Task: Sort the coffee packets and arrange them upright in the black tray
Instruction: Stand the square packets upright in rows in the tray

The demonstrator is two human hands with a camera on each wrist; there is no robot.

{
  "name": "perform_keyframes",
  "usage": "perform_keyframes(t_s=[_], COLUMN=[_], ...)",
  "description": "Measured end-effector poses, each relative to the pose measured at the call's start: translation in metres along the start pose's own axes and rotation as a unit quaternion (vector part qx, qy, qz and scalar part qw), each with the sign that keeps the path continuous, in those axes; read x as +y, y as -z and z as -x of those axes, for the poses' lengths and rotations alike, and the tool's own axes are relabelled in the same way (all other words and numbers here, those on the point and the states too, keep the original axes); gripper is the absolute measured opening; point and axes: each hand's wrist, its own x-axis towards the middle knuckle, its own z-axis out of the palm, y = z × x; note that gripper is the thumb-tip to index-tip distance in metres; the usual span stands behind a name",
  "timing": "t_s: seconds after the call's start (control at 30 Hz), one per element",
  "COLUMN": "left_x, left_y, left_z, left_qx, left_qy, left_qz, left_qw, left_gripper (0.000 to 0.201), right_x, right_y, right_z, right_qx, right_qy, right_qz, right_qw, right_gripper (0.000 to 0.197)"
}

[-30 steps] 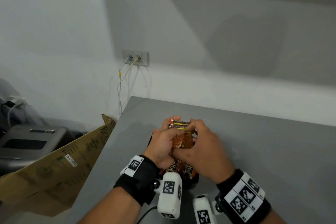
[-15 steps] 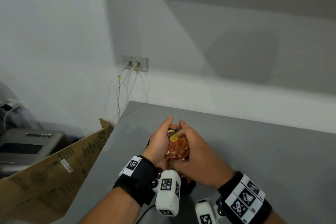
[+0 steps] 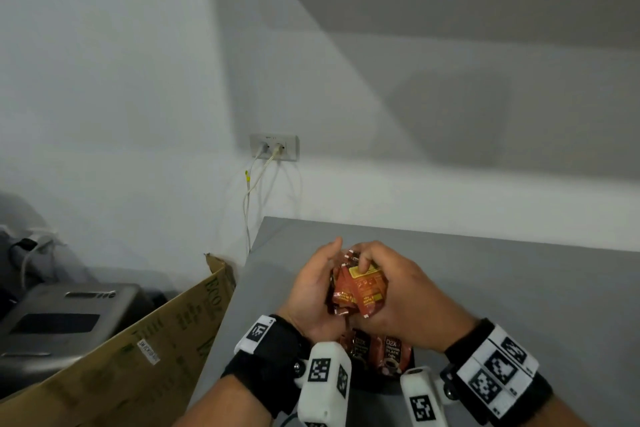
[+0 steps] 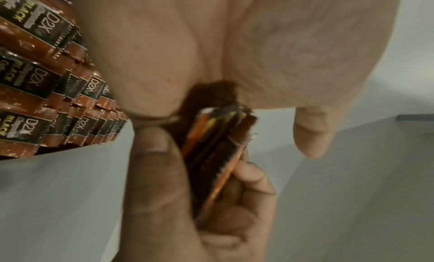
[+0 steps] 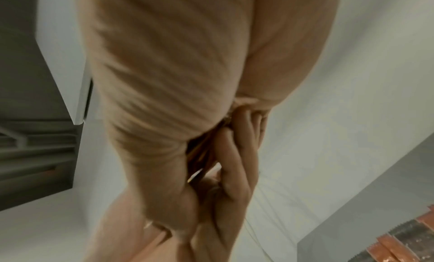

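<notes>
Above the near edge of the grey table (image 3: 519, 288), both hands are closed around one small stack of orange-red coffee packets (image 3: 362, 289), held on edge in the air. The left hand (image 3: 313, 291) cups the stack from the left, its palm against the packets and its thumb standing up at the far side. The right hand (image 3: 405, 298) wraps the stack from the right, with its fingers (image 3: 363, 262) curled over the top packet's yellow label. In the left wrist view the stack (image 4: 211, 154) shows edge-on, pinched between a thumb on its left and curled fingers on its right.

Directly below the hands, at the near edge of the table, sits the black tray (image 3: 381, 386), only partly in sight between the wrist cameras. Dark D2X black coffee packets (image 3: 393, 355) stand upright in it, and the left wrist view shows them (image 4: 47, 80) packed in close rows.

On the wall beyond the table's far left corner is a socket (image 3: 274, 147) with two white cables hanging down. An open cardboard box (image 3: 138, 350) stands just left of the table, and a grey machine (image 3: 65, 319) lies further left.
</notes>
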Motion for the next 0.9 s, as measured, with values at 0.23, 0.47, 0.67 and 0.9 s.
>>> perform_keyframes(t_s=[0.23,0.47,0.67,0.9], left_x=[-0.009,-0.023,-0.030,-0.028], left_y=[-0.009,-0.009,-0.009,-0.008], left_z=[-0.012,-0.012,-0.014,-0.020], left_qx=[0.027,0.003,-0.011,-0.038], left_qy=[0.018,0.002,-0.042,-0.068], left_qz=[-0.047,-0.040,-0.083,-0.034], left_qw=[0.998,0.999,0.996,0.996], left_gripper=[0.059,0.057,0.077,0.066], right_x=[0.011,0.011,0.011,0.012], right_y=[-0.006,-0.002,0.007,0.009], right_z=[0.006,0.017,0.014,0.011], right_qx=[-0.014,-0.005,-0.019,0.000], right_qy=[0.014,0.001,0.052,0.027], right_qz=[0.045,0.112,0.048,0.104], right_qw=[0.999,0.994,0.997,0.994], right_gripper=[0.068,0.066,0.060,0.064])
